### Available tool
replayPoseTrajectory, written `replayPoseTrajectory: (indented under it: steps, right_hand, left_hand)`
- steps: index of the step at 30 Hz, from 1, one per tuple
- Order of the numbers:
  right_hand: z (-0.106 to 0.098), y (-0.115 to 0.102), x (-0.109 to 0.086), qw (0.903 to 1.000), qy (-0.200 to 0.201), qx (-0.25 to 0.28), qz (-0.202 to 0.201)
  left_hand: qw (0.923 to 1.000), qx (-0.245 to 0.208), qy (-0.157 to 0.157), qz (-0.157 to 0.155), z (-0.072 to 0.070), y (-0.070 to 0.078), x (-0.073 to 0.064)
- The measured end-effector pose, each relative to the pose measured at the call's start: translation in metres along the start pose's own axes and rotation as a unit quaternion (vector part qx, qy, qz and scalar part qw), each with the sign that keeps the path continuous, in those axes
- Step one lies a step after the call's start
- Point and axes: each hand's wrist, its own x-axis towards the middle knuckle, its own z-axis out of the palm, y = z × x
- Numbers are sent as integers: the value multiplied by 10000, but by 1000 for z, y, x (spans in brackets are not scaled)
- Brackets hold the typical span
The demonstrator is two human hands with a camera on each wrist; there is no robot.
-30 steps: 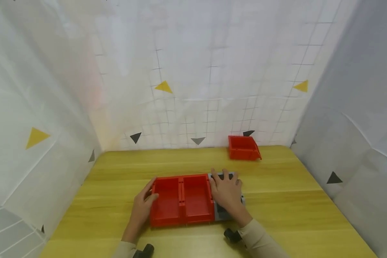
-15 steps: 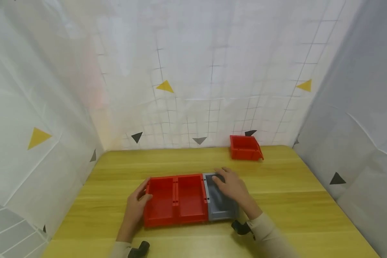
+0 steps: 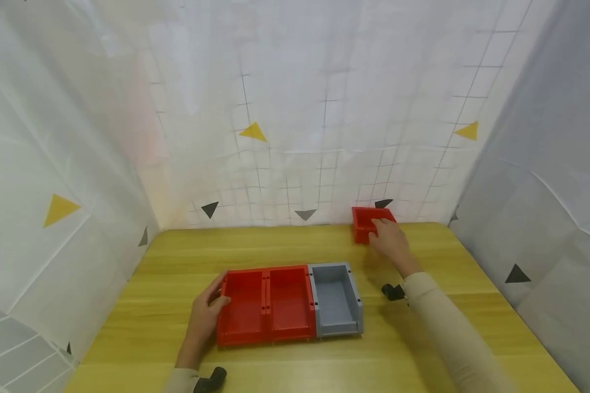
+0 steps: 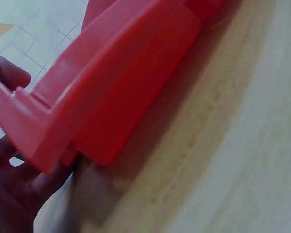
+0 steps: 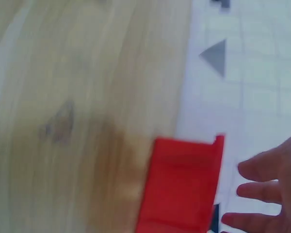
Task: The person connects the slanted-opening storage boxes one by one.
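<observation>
Two red bins and a grey bin [image 3: 335,297] stand side by side in a row on the table. My left hand [image 3: 205,311] grips the outer wall of the leftmost red bin [image 3: 246,305], its thumb over the rim; the left wrist view shows this wall [image 4: 131,97] close up. The middle red bin [image 3: 290,303] sits against the grey one. Farther back on the right, my right hand [image 3: 392,243] reaches over a separate red bin [image 3: 366,218] and partly hides it. In the right wrist view its fingers [image 5: 257,191] are spread and apart from that bin's wall.
The yellow wood table [image 3: 285,365] carries all the bins. A white sheet wall [image 3: 295,164] with grid lines and triangle marks rises right behind the separate red bin. Grey-white sheets [image 3: 546,218] close off both sides.
My right hand has come off the grey bin and moved back and right to the separate red bin. The row of bins has shifted slightly left, with my left hand still on it.
</observation>
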Motion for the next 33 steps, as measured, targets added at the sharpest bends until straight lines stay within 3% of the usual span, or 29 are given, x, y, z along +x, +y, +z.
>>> replayPoseTrajectory:
  steps: [4,9,13,16,19,22,27,33]
  right_hand:
    - [0,12,3,9995,-217,-195,129]
    - [-6,11,4,9998,-37,-88,201]
    - [-12,21,15,9991,57,-323,273]
    - [-11,35,20,9982,-275,-354,410]
    - [-7,47,20,9937,-830,-26,752]
    - [-3,57,18,9886,-1106,244,989]
    - [0,67,11,9911,-842,353,969]
    - [-13,64,-4,9949,-301,554,790]
  left_hand:
    - [10000,-28,15,11,0,1,-2]
    - [10000,-53,4,10,-1,1,-1]
    - [9999,-101,14,-14,0,2,1]
    - [10000,-88,29,-14,0,1,1]
    - [10000,-47,35,0,1,0,0]
    - [10000,-36,35,21,1,0,0]
    - [10000,-66,13,-10,1,1,1]
    - [9998,-189,37,-35,0,2,3]
